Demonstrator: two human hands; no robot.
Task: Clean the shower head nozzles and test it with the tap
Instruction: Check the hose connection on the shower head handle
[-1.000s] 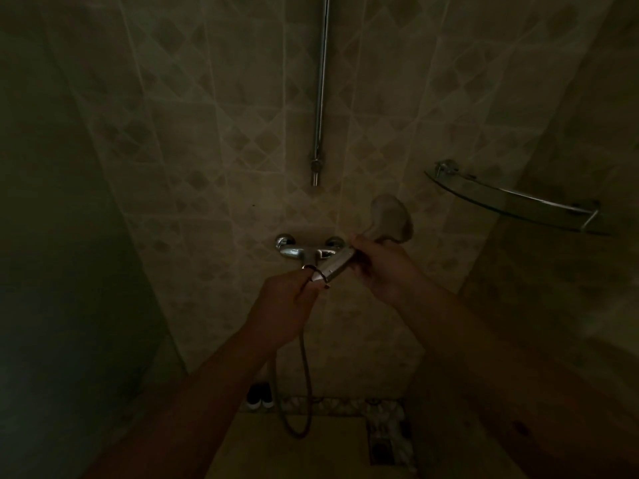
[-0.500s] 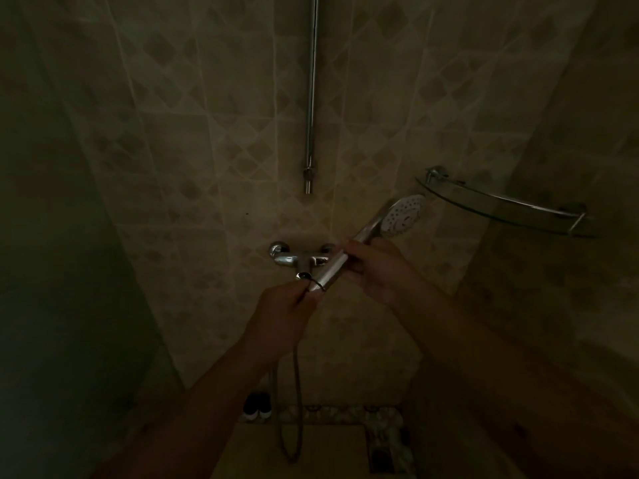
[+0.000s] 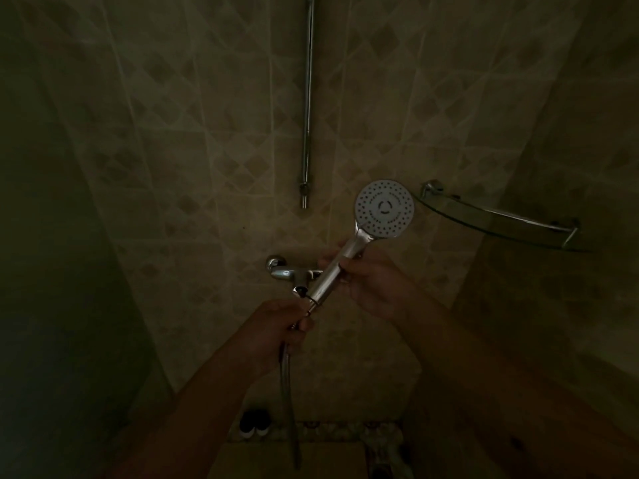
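**A:** What is in front of the person?

**B:** A dim, tiled shower stall seen from head height. Near the centre, both bare hands hold a chrome shower head (image 3: 384,208). Its round white face, dotted with nozzles, is turned toward the camera and sits at about 1 o'clock from the centre of the view.

**A:** How are the hands placed?

**B:** The right hand (image 3: 375,288) is at about 3 o'clock from the handle, its fingers and thumb curled round the middle of the chrome handle. The left hand (image 3: 278,328) is lower, at about 7 o'clock from the handle's end, fingers closed round the spot where the hose (image 3: 287,382) joins the handle. The handle slants up from the left hand to the head.

**A:** Where is the tap?

**B:** The chrome tap (image 3: 294,273) is fixed to the wall just behind the handle, at about 9 o'clock from the right hand. Neither hand touches it.

**A:** Anything else?

**B:** A vertical chrome rail (image 3: 307,108) runs up the wall at 12 o'clock. A glass corner shelf (image 3: 501,224) with a metal rim sits at 3 o'clock from the shower head, just beside it. The hose hangs down toward the floor at 6 o'clock, near a pair of small dark things with white tips (image 3: 255,423), too dim to identify.
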